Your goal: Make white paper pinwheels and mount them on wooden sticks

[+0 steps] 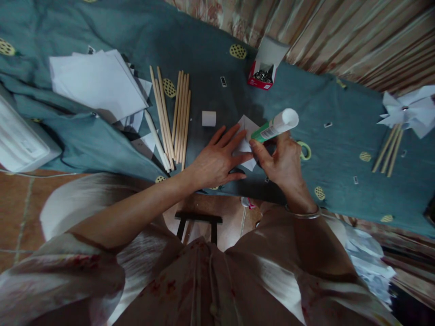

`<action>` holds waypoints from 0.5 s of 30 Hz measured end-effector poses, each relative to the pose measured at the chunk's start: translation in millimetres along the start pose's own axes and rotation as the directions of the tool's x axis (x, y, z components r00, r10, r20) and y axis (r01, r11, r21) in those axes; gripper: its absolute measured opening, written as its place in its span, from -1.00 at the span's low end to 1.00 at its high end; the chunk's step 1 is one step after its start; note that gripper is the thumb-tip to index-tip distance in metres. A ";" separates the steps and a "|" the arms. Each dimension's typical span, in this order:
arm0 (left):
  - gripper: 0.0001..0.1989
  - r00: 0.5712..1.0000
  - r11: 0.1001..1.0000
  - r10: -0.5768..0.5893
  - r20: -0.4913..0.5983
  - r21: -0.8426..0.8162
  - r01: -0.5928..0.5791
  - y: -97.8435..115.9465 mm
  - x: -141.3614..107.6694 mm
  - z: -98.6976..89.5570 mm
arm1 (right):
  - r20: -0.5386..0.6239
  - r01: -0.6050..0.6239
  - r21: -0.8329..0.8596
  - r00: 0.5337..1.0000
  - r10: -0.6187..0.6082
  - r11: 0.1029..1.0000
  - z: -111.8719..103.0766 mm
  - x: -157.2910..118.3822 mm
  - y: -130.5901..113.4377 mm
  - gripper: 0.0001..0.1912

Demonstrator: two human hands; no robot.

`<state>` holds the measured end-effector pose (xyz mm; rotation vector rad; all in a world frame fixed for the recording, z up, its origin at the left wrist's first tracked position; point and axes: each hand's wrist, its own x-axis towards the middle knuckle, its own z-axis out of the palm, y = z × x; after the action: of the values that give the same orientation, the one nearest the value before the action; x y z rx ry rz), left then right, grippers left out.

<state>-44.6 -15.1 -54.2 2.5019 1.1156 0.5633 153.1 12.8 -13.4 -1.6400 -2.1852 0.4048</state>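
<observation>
With fingers spread, my left hand [222, 156] lies flat and presses down a small folded piece of white paper [249, 127]. My right hand [280, 158] grips a green and white glue stick [272, 126], tilted with its lower end at the paper. That end is hidden behind my fingers. A short white cylinder [209, 118], which looks like a cap, rests on the cloth beyond my left hand. Just right of my right hand a light-green loop [305, 150] shows, perhaps a scissors handle; the rest of it is covered.
Left of my hands are several wooden sticks [181, 117], a white pen-like stick [156, 138] and stacked white paper [98, 83]. An open red box [261, 77] of small metal pieces stands at the back. Far right, a paper pinwheel [406, 108] lies by wooden sticks [387, 149].
</observation>
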 end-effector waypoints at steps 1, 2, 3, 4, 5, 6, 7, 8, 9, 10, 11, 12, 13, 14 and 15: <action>-0.42 1.000 1.000 0.001 0.000 -0.002 -0.001 0.1 0.1 -0.2 | 0.002 -0.003 0.001 1.000 0.003 1.000 -0.6 -0.1 0.5 -0.77; -0.43 1.000 1.000 0.001 -0.001 -0.004 -0.001 0.1 0.1 -0.4 | -0.002 -0.003 0.002 1.000 0.003 1.000 -1.1 -0.2 1.0 -0.76; -0.43 1.000 1.000 0.002 -0.001 -0.003 -0.002 0.2 0.2 -0.6 | -0.002 -0.003 0.003 1.000 0.003 1.000 -1.4 -0.4 1.5 -0.76; -0.43 1.000 1.000 0.002 -0.002 -0.001 -0.002 0.3 0.2 -0.8 | -0.006 -0.003 0.005 1.000 0.004 1.000 -1.6 -0.5 2.1 -0.75; -0.44 1.000 1.000 0.003 -0.004 0.003 -0.003 0.3 0.2 -1.0 | -0.011 -0.001 0.008 1.000 0.002 1.000 -1.6 -0.8 2.7 -0.74; -0.44 1.000 1.000 0.003 -0.005 0.008 -0.003 0.4 0.1 -1.1 | -0.018 0.003 0.011 1.000 -0.002 1.000 -1.3 -1.1 3.4 -0.72; -0.44 1.000 1.000 0.004 -0.006 0.012 -0.004 0.4 0.1 -1.1 | -0.026 0.007 0.014 1.000 -0.007 1.000 -0.9 -1.5 4.2 -0.71; -0.45 1.000 1.000 0.004 -0.005 0.017 -0.004 0.4 0.0 -1.1 | -0.032 0.012 0.018 0.999 -0.011 1.000 -0.4 -2.0 4.9 -0.70; -0.45 1.000 1.000 0.006 -0.005 0.021 -0.005 0.3 0.0 -0.9 | -0.039 0.016 0.023 0.999 -0.015 1.000 0.2 -2.6 5.5 -0.69; -0.45 1.000 1.000 0.007 -0.005 0.024 -0.006 0.2 0.0 -0.6 | -0.046 0.018 0.026 0.999 -0.017 0.999 0.6 -3.1 6.0 -0.69; -0.45 1.000 1.000 0.008 -0.004 0.027 -0.008 0.1 -0.1 -0.3 | -0.050 0.018 0.030 0.999 -0.017 0.999 1.0 -3.7 6.3 -0.70; -0.45 1.000 1.000 0.009 -0.004 0.029 -0.009 -0.1 -0.1 0.0 | -0.055 0.014 0.033 0.998 -0.012 0.999 1.1 -4.2 6.4 -0.70; -0.44 1.000 1.000 0.011 -0.005 0.030 -0.011 -0.2 -0.1 0.3 | -0.058 0.009 0.035 0.998 -0.007 0.999 1.1 -4.8 6.3 -0.70; -0.44 1.000 1.000 0.011 -0.004 0.029 -0.011 -0.2 0.0 0.5 | -0.061 0.002 0.037 0.998 0.000 0.999 0.9 -5.3 6.1 -0.70; -0.44 1.000 1.000 0.011 -0.003 0.029 -0.011 -0.2 0.0 0.5 | -0.064 -0.004 0.037 0.998 0.006 0.999 0.6 -5.8 5.8 -0.70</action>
<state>-44.5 -15.1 -54.7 2.5340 1.1200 0.5579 159.2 8.8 -17.2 -1.6163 -2.1149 0.3866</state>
